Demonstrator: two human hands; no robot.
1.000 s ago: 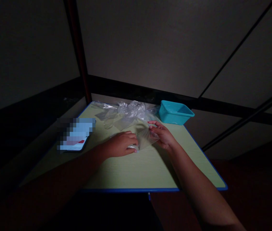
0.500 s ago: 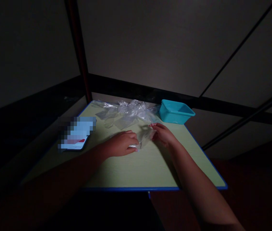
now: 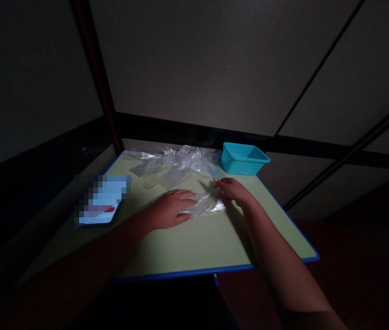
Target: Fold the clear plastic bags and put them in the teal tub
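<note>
- Grey wall panels with dark bands stand behind and beside my table.
- A pale green, four-sided tabletop with blue edging lies before me.
- A loose heap of crumpled clear plastic spreads along the far edge of the tabletop.
- A flat, dark-edged phone with a lit screen, partly pixelated, lies near the left edge.
- A turquoise, open-topped rectangular tub stands at the far right corner, just beside the heap.
- A thin, clear, creased plastic piece lies between my hands, nearer me than the heap.
- My left hand is palm down, fingers slightly spread, fingertips on the piece's left part, grasping nothing.
- My right hand has curled fingers at the piece's right end; I cannot tell whether they pinch it.
</note>
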